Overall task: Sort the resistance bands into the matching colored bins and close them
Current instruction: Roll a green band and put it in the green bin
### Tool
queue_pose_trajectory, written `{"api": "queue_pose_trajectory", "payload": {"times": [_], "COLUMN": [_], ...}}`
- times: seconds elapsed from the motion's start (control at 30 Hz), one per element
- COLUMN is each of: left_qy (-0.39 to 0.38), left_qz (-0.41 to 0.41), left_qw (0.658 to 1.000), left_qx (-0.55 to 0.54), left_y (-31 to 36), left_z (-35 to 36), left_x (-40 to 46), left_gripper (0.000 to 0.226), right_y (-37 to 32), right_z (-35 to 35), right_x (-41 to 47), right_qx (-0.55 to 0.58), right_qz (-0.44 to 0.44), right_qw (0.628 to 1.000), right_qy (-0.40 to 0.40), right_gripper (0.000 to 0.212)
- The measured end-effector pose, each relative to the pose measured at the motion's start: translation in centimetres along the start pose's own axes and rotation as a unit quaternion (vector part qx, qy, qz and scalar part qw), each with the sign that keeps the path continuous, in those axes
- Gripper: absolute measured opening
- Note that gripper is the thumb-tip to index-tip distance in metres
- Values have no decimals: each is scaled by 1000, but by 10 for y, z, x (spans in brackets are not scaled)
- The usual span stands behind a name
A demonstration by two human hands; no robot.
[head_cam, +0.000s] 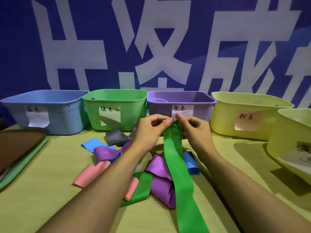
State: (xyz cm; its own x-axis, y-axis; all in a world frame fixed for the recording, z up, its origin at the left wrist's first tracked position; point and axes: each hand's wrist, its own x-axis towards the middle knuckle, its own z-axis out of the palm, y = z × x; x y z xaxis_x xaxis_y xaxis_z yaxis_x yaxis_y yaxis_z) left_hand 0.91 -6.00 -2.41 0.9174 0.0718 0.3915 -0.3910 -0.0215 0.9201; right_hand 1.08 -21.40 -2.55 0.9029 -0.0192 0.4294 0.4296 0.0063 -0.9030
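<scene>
While pinched at its top edge, frame centre, by left hand [152, 126] and right hand [191, 126], green band [178, 167] judged thin, limp, light; best gripped there.

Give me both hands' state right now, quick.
Left hand: closed, pinching the top end of the green resistance band.
Right hand: closed, pinching the same end of that band.

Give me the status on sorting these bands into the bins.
Done: nothing shows as sorted; bin insides are mostly hidden. In hand: left hand and right hand pinch the top of a green band, grip raised before the purple bin. Left: the band pile on the table, the green bin unfilled, all bins open.
</scene>
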Motion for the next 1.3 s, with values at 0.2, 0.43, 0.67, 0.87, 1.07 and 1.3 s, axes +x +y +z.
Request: {"api": "queue_pose_trajectory", "payload": {"times": [0.2,0.43,0.67,0.87,1.07,1.3], "left_qy": [-4,-16,-29,-24,-25,-23], "left_qz": [13,24,16,-2,-22,-68], "left_qw": [1000,999,999,999,998,996], "left_qx": [-8,-19,-38,-42,-46,-47], "left_y": [0,2,2,-3,-5,-3], "left_z": [-3,-2,-2,-4,-6,-5], "left_x": [-1,-3,-5,-2,-1,-2], "left_gripper": [3,7,13,19,22,19], "right_y": [3,-2,3,9,13,13], "right_z": [-3,0,-3,-6,-6,-7], "right_x": [-2,-5,-3,1,3,2], "right_qx": [-8,-26,-32,-31,-20,-36], "right_qz": [5,-4,-15,-27,-37,-51], "right_qw": [1000,999,999,998,998,996], "right_qy": [3,-19,-25,-39,-44,-62], "right_gripper": [38,39,21,17,13,16]}}
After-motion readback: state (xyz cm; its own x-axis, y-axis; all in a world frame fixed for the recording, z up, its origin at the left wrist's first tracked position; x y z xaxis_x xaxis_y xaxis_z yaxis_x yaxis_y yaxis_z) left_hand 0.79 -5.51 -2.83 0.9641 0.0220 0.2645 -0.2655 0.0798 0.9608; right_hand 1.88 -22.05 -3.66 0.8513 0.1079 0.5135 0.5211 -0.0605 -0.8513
